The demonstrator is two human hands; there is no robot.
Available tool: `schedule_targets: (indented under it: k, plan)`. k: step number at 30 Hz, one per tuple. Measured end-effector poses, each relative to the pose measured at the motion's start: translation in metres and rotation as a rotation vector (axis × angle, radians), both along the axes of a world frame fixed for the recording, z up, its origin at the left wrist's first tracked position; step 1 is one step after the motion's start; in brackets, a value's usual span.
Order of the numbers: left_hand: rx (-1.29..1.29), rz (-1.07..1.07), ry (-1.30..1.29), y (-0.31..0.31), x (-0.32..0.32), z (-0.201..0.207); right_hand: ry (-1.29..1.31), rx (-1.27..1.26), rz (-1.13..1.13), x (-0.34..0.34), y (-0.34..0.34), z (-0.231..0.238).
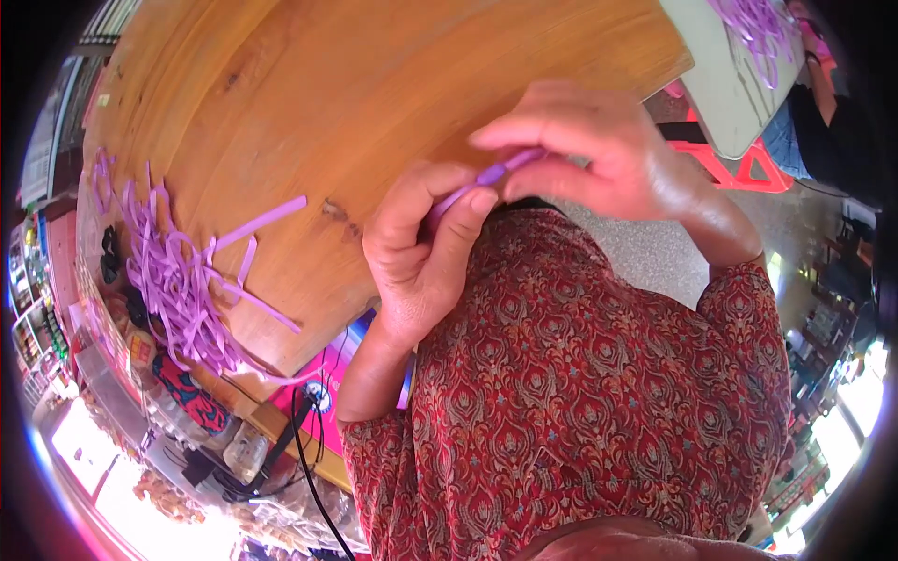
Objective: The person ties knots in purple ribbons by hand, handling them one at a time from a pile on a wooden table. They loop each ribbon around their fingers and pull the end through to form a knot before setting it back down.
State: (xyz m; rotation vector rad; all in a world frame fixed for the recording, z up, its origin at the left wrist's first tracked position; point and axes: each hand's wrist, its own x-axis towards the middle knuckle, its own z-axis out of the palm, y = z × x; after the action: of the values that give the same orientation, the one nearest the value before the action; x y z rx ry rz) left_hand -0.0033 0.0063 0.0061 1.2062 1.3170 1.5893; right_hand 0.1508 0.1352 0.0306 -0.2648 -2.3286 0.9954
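My left hand point(421, 234) is closed in a pinch on a purple ribbon point(490, 175), just past the table's near edge and in front of my body. A small fold or knot shows in the ribbon beside the thumb tip. My right hand point(599, 150), slightly blurred, reaches in from the right with its thumb and forefinger apart. One stretch of the ribbon runs between those fingers, and I see no grip on it there. A tangled heap of purple ribbons point(173, 280) lies at the left of the wooden table point(281, 112), some strips trailing off it.
At the upper right a pale table point(739, 112) bears more purple ribbons point(762, 33), with a red plastic stool point(730, 168) below and another person's arm point(823, 89) beside it. A black cable point(304, 449) hangs at lower left, near a pink box point(327, 388) and plastic bags.
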Motion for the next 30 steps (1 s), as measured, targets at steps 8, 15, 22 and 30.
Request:
schedule_targets:
  k: [8, 15, 22, 30]
  plan:
    - [0.074, 0.038, 0.679, 0.011, -0.016, 0.015, -0.120, 0.055, -0.004, 0.031, 0.004, 0.004]
    - [-0.028, 0.211, 0.805, 0.011, -0.034, 0.014, -0.282, -0.403, -0.235, 0.113, 0.044, 0.028]
    - [0.027, 0.157, 1.020, 0.019, -0.029, 0.004, 0.092, -0.461, -0.850, 0.235, 0.161, 0.053]
    - [0.077, 0.236, 1.088, 0.021, -0.034, -0.008, 0.154, 0.505, -1.190, 0.225, 0.232, 0.082]
